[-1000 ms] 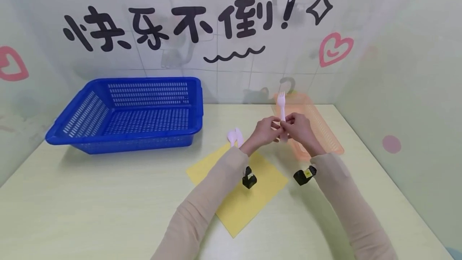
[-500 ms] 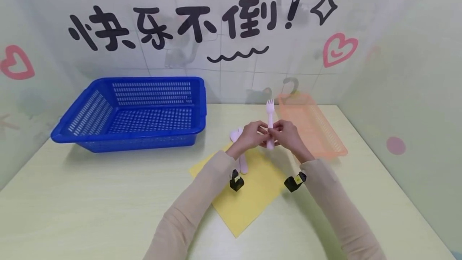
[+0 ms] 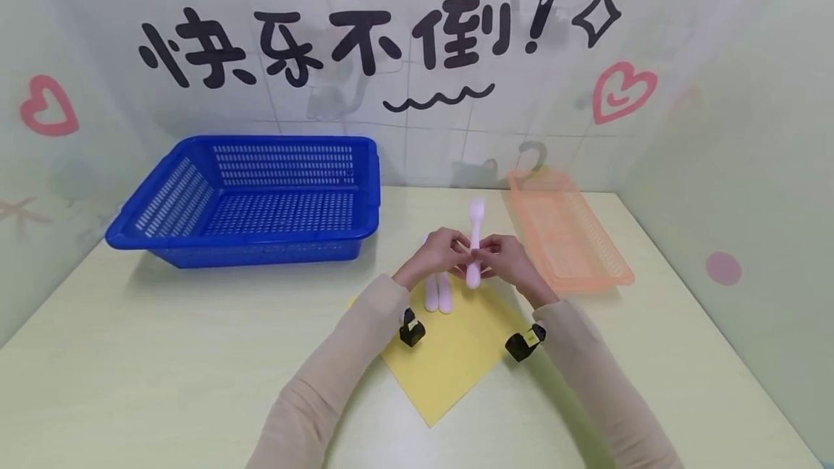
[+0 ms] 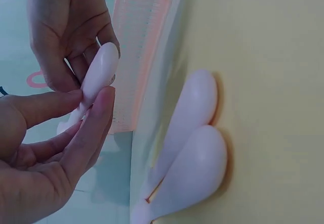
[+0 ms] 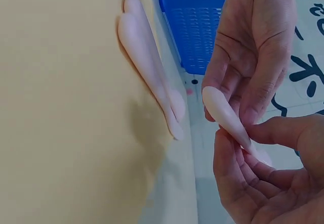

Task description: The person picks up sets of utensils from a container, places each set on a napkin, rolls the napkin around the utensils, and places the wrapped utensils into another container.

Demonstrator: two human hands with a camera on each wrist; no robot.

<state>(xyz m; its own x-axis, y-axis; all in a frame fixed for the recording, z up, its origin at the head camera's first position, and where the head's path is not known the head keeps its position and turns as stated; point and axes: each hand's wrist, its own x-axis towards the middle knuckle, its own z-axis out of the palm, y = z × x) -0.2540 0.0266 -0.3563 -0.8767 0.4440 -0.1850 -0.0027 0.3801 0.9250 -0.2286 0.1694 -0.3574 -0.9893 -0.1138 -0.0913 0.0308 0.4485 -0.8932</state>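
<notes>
Between both hands, a pale pink fork [image 3: 476, 219] is held above the yellow sheet [image 3: 449, 360], tines pointing away from the person. My left hand [image 3: 445, 250] pinches it from the left with thumb and fingers. From the other side my right hand [image 3: 507, 259] pinches the same handle, as the right wrist view also shows. Below, two more pink utensils lie side by side on the sheet; their rounded handles [image 4: 191, 171] show up close in the left wrist view. In the head view my left hand mostly covers their far ends.
A large blue perforated basket [image 3: 260, 241] stands at the back left of the table [image 3: 195, 353]. At the back right lies a shallow orange basket [image 3: 580, 284]. Walls with printed lettering and hearts border the table.
Both hands have moved left and nearer the person, carrying the fork from beside the orange basket to above the yellow sheet. The head view has shifted slightly.
</notes>
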